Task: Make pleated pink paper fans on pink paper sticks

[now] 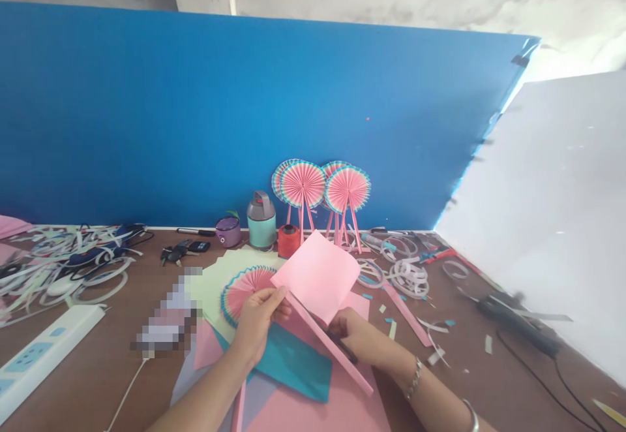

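Note:
My left hand [259, 321] pinches the left edge of a pink paper sheet [320, 269] between thumb and fingers. Along that sheet's near side runs a narrow pink strip [342, 358], slanting down to the right. My right hand [359, 339] is closed around dark-handled scissors [346, 348], whose blades lie between sheet and strip; how far they are parted I cannot tell. Beneath my hands are a teal paper piece [298, 361] and larger pink paper [317, 412]. A pleated pink fan with a teal rim [239, 288] lies just beyond my left hand.
Several pleated fans [303, 185] stand against the blue partition [220, 112]. Near them sit a teal flask [262, 230], a red container [289, 241] and a purple pot [227, 231]. Left are tangled strips [98, 275] and a power strip [46, 360]; right, a corded black tool [518, 324].

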Action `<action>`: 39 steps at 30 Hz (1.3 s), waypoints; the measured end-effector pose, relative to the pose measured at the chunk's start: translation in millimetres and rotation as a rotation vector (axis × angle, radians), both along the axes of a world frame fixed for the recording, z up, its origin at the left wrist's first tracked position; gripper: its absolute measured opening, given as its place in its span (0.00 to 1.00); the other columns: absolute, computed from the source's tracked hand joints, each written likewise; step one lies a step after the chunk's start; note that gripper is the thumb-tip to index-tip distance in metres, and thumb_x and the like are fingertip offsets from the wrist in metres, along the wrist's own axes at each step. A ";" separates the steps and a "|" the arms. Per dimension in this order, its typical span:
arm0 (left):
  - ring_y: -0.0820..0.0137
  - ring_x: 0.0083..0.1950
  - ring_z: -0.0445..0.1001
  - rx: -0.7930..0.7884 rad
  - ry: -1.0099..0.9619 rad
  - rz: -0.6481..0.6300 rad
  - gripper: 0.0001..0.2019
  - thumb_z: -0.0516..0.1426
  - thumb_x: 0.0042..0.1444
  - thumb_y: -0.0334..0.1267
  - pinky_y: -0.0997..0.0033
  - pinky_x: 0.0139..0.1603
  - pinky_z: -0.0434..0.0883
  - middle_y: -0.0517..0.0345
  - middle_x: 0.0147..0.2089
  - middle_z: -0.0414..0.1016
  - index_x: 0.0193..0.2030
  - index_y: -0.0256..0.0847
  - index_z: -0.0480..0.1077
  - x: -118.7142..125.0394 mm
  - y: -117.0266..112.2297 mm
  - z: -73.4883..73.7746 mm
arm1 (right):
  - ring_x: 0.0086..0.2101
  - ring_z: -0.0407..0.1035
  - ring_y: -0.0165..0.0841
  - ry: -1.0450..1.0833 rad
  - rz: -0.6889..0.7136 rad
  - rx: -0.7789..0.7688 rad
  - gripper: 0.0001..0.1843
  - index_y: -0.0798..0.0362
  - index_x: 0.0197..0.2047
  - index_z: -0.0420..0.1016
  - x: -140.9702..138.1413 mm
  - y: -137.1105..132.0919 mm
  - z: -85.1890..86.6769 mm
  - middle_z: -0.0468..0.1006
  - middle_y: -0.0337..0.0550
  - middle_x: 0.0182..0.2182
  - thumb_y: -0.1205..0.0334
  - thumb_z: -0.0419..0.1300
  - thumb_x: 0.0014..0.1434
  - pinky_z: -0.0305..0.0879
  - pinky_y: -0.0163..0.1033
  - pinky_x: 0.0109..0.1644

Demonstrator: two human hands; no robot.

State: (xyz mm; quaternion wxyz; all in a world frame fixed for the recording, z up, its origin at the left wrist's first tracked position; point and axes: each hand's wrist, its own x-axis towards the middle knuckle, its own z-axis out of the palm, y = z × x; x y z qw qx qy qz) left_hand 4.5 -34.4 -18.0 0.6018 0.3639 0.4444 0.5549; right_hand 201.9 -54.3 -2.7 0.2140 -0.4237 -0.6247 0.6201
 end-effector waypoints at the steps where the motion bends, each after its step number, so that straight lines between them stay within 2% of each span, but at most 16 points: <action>1: 0.76 0.21 0.69 -0.001 -0.001 0.000 0.16 0.67 0.39 0.47 0.79 0.24 0.67 0.60 0.18 0.72 0.20 0.35 0.73 0.3 -0.1 -0.1 | 0.15 0.46 0.19 -0.007 0.001 -0.002 0.06 0.55 0.17 0.60 -0.2 -0.2 0.0 0.55 0.27 0.12 0.66 0.55 0.40 0.42 0.28 0.17; 11: 0.76 0.21 0.69 -0.008 -0.007 -0.008 0.15 0.67 0.38 0.46 0.79 0.24 0.68 0.60 0.18 0.72 0.21 0.35 0.73 -0.3 -1.3 1.5 | 0.14 0.46 0.19 -0.044 -0.024 0.013 0.05 0.55 0.15 0.60 -3.0 -4.9 12.8 0.56 0.27 0.11 0.68 0.52 0.38 0.43 0.28 0.17; 21: 0.74 0.21 0.70 -0.013 0.047 -0.061 0.16 0.65 0.40 0.48 0.77 0.24 0.68 0.57 0.18 0.73 0.20 0.34 0.73 2.5 -3.3 2.7 | 0.14 0.47 0.19 0.022 -0.024 -0.023 0.03 0.56 0.19 0.65 -1.4 -1.3 -4.1 0.57 0.27 0.12 0.67 0.55 0.41 0.42 0.27 0.16; 25: 0.73 0.22 0.72 -0.019 0.068 -0.070 0.16 0.66 0.39 0.47 0.77 0.24 0.69 0.56 0.20 0.75 0.22 0.34 0.74 0.2 -1.9 -1.1 | 0.15 0.47 0.19 0.008 -0.048 0.047 0.06 0.56 0.16 0.62 -1.2 -2.4 -3.7 0.57 0.28 0.12 0.68 0.55 0.41 0.42 0.27 0.17; 28: 0.74 0.22 0.71 -0.045 0.042 -0.056 0.16 0.67 0.38 0.47 0.77 0.24 0.69 0.57 0.19 0.74 0.23 0.34 0.74 -0.7 -0.4 -3.0 | 0.14 0.50 0.20 -0.019 -0.037 0.068 0.04 0.56 0.18 0.64 0.3 -1.6 -6.4 0.59 0.28 0.11 0.69 0.53 0.41 0.45 0.27 0.17; 32: 0.76 0.21 0.70 -0.028 -0.026 -0.049 0.17 0.66 0.39 0.49 0.78 0.23 0.68 0.59 0.20 0.73 0.22 0.35 0.72 -1.7 0.7 -0.3 | 0.14 0.48 0.19 -0.062 -0.085 0.056 0.04 0.55 0.18 0.63 1.6 -0.2 -9.4 0.56 0.27 0.10 0.68 0.53 0.41 0.42 0.27 0.16; 36: 0.77 0.21 0.69 -0.013 -0.018 0.017 0.16 0.66 0.39 0.47 0.80 0.24 0.66 0.61 0.19 0.72 0.21 0.36 0.71 -3.8 1.6 2.0 | 0.15 0.47 0.19 -0.014 -0.049 0.004 0.02 0.57 0.22 0.68 1.7 0.5 -8.0 0.58 0.27 0.12 0.68 0.55 0.41 0.42 0.27 0.17; 39: 0.76 0.22 0.69 -0.016 0.003 -0.022 0.16 0.66 0.40 0.47 0.79 0.25 0.67 0.60 0.19 0.72 0.21 0.36 0.71 -3.4 0.7 2.0 | 0.16 0.48 0.19 0.022 -0.032 -0.007 0.05 0.58 0.25 0.72 2.1 1.1 -9.6 0.59 0.28 0.14 0.69 0.56 0.41 0.42 0.27 0.18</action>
